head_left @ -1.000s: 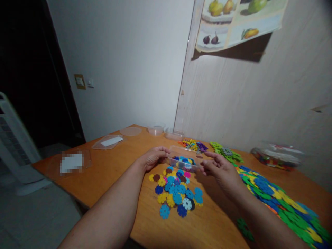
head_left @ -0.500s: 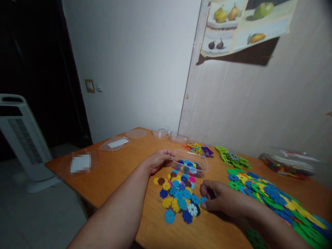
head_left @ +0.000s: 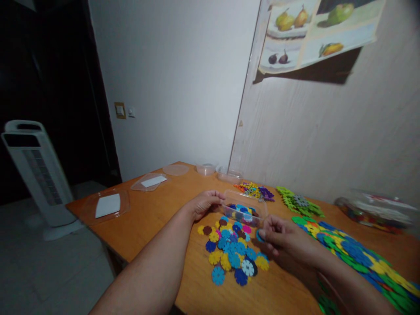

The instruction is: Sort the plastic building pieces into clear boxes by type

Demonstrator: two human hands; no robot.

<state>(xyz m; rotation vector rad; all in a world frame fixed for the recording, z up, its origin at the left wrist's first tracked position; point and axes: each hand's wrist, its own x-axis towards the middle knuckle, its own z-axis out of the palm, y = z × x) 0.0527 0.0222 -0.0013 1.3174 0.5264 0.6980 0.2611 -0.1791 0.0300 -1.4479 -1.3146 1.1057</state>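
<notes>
My left hand (head_left: 204, 202) grips the left end of a small clear plastic tub (head_left: 244, 209) that holds several coloured flower-shaped discs. My right hand (head_left: 281, 236) hovers just right of the tub and pinches one blue disc (head_left: 260, 236) between thumb and fingers. Below both hands a loose pile of blue, yellow, brown and pink discs (head_left: 232, 250) lies flat on the orange wooden table (head_left: 157, 214).
More disc piles lie behind and to the right: mixed colours (head_left: 254, 190), green (head_left: 298, 202), a long blue-green-yellow spread (head_left: 354, 253). A clear bag of pieces (head_left: 374, 210) sits far right. Lids (head_left: 106, 205) and small tubs (head_left: 206, 168) rest at left and back. A white tower fan (head_left: 36, 175) stands on the floor.
My right hand left the tub, dropped to the pile, and has risen again with a blue disc pinched in its fingers. My left hand stayed on the tub. The view shifted left.
</notes>
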